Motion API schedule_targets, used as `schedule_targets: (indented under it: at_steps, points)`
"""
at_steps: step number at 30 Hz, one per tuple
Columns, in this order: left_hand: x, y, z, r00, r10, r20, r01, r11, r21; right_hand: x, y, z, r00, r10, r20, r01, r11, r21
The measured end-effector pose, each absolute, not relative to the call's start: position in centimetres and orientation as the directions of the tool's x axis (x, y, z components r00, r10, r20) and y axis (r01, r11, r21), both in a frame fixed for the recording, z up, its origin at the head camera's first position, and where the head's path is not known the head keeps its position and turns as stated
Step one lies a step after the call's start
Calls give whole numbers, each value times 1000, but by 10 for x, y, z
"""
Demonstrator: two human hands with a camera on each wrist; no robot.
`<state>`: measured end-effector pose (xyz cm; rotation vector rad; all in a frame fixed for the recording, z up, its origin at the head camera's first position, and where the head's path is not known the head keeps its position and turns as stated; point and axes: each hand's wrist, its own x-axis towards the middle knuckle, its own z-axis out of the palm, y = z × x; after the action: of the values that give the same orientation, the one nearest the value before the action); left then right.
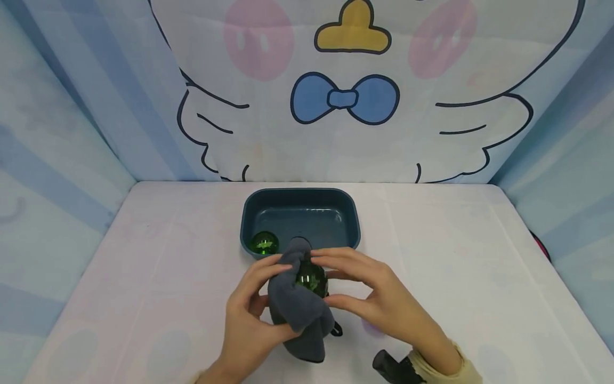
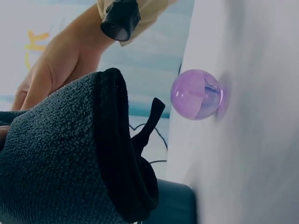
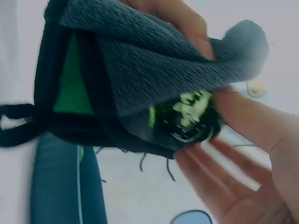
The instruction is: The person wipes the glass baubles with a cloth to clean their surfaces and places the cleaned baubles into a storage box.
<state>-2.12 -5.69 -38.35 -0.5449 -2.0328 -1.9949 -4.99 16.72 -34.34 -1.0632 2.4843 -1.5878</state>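
A folded dark grey towel (image 1: 299,304) with a black edge and hanging loop is held up over the table, in front of the basin. My left hand (image 1: 251,314) grips the towel from the left. Partly wrapped in it is a green glass ball (image 1: 312,277). On the right side, my right hand (image 1: 369,288) holds this ball between thumb and fingers; the right wrist view shows the fingertips (image 3: 189,154) beneath the ball. A clear purple ball (image 2: 196,94) rests on the table, mostly hidden by my right hand in the head view.
A dark blue basin (image 1: 331,218) stands behind the hands, with a second green ball (image 1: 264,242) at its front left corner. A black device (image 1: 395,368) sits at the right sleeve. Printed fabric walls (image 1: 345,144) enclose the white table (image 1: 446,256).
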Motion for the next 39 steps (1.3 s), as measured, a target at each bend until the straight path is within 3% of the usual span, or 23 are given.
schedule_targets:
  at_steps: [7, 15, 18, 23, 26, 30, 35, 39]
  points:
    - [-21, -57, -383, -918, 117, 380, 377, -47, 925, -48, 167, -341, -674, -638, 372, -663, 300, -686]
    - [-20, -57, -383, -923, 128, 362, 360, -41, 932, -50, 164, -345, -617, -636, 463, -737, 260, -624]
    - [-19, -58, -383, -922, 134, 363, 364, -18, 931, -50, 164, -345, -654, -609, 449, -696, 251, -673]
    - [-20, -57, -383, -878, 144, 457, 466, 32, 884, -48, 163, -347, -814, -496, 302, -463, 240, -854]
    - [-21, -56, -384, -850, 136, 510, 518, 28, 855, -47, 161, -347, -863, -450, 229, -368, 249, -896]
    - [-21, -55, -385, -846, 120, 519, 525, 17, 851, -47, 161, -346, -869, -459, 186, -343, 284, -895]
    - [-21, -55, -385, -869, 104, 484, 488, 17, 873, -47, 167, -339, -827, -548, 122, -352, 336, -874]
    - [-21, -56, -385, -881, 100, 462, 463, -8, 886, -47, 172, -336, -795, -578, 182, -449, 359, -818]
